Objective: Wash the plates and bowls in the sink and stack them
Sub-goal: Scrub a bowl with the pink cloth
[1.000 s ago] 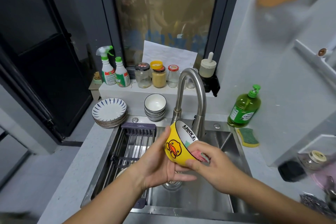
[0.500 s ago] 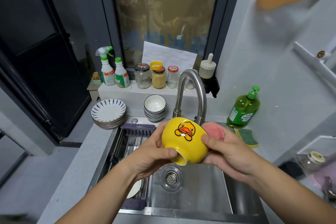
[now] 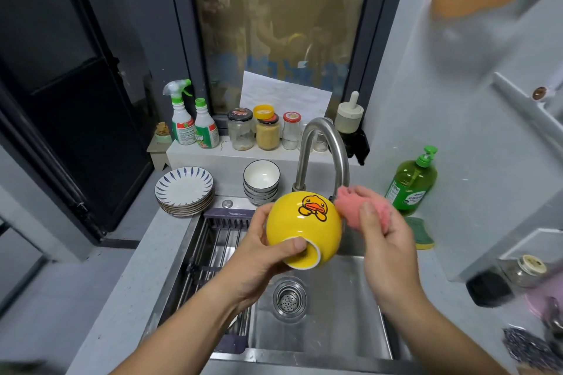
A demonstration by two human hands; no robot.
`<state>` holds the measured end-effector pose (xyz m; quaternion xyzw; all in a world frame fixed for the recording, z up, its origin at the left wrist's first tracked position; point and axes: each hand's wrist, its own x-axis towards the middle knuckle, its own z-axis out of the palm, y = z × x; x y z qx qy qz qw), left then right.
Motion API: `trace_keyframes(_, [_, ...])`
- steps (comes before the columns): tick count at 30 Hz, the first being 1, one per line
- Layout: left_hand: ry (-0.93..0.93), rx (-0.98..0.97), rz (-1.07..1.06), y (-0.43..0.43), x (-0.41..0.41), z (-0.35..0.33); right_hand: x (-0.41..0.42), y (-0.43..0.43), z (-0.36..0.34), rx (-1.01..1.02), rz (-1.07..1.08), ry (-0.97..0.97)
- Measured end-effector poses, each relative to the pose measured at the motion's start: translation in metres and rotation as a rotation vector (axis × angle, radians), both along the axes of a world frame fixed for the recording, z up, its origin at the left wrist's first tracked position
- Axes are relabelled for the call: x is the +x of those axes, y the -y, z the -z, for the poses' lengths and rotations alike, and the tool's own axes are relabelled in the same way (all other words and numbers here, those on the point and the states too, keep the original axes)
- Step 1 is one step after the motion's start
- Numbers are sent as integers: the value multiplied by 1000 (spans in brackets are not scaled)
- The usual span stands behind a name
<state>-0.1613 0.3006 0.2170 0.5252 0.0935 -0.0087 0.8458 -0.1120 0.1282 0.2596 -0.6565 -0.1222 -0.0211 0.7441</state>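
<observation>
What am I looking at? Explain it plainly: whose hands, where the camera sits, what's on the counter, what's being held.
No machine here: these are a person's two bare hands, and every picture comes from one wide-angle camera worn on the head, looking down over a steel sink. The left hand grips a yellow bowl with a duck on it, turned so its base faces the camera, thumb on the foot ring. The right hand holds a pink cloth against the bowl's side, below the faucet. Behind the sink stand a stack of plates and a stack of bowls; to the right are a green soap bottle and a green sponge. A drying rack lies across the sink's left part.
</observation>
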Motion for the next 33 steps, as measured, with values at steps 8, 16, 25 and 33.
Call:
trace_keyframes(8, [133, 338, -86, 6, 2, -5, -6, -8, 9, -433, -167, 580])
trace_keyframes(16, [111, 242, -109, 1, 4, -12, 10, -1, 9, -358, -262, 517])
trace_keyframes(25, [96, 309, -98, 5, 4, -16, 12, -12, 8, -310, -195, 399])
trace_keyframes(33, [48, 2, -166, 12, 7, -27, 4, -11, 18, -145, -91, 236])
